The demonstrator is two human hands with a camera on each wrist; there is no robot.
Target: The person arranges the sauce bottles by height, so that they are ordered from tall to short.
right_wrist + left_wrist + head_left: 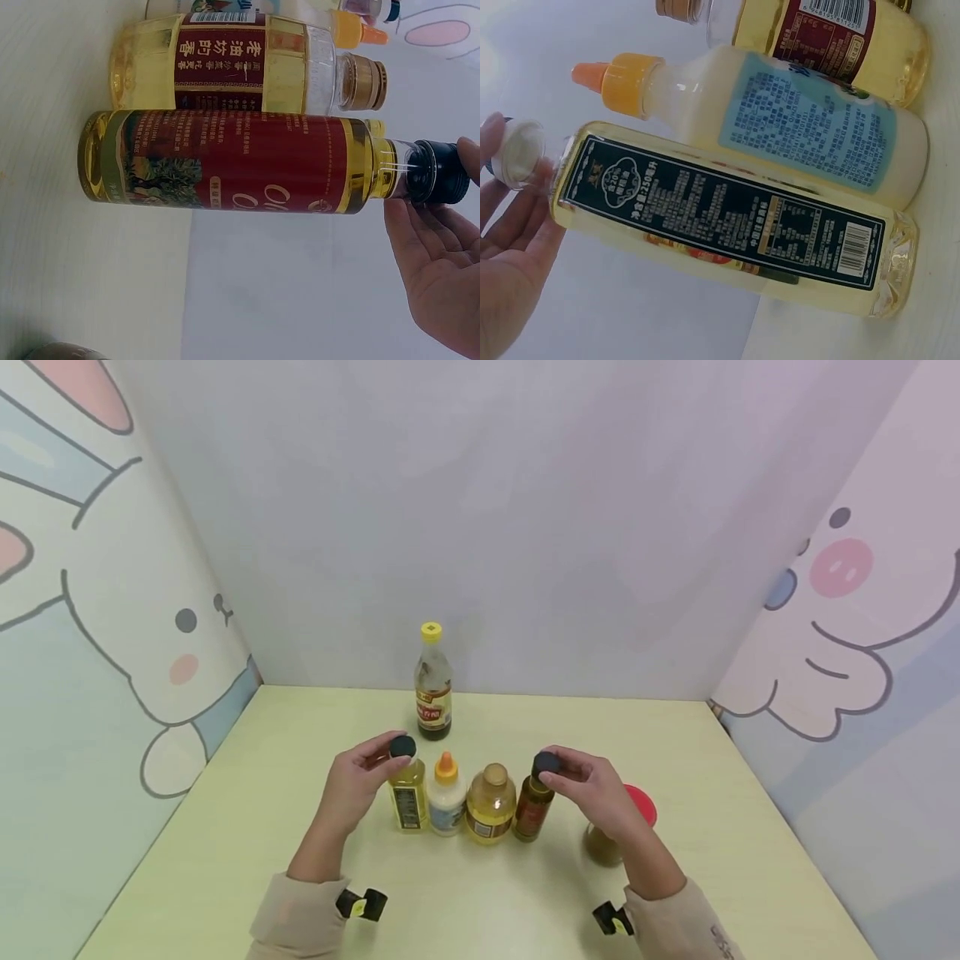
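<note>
Head view: left hand point(356, 782) pinches square oil bottle point(408, 806) by its cap point(402, 747), right hand point(597, 789) pinches red-labelled bottle point(532, 814) likewise; both upright on tabletop point(480, 902), flanking squeeze bottle point(447, 802) and wide bottle point(491, 814). Left wrist: thumb and fingers at cap, dark label point(720, 214) toward camera. Right wrist: fingers and thumb on black cap point(444, 172)

A clear, flat-sided oil bottle point(408, 797) stood upright on the desk point(480, 906), pale yellow inside, its dark green label printed with white text and a barcode, its dark cap on. Apart to its right, a slim, round olive oil bottle point(532, 812) stood upright, red-labelled, black-capped, holding golden oil.
</note>
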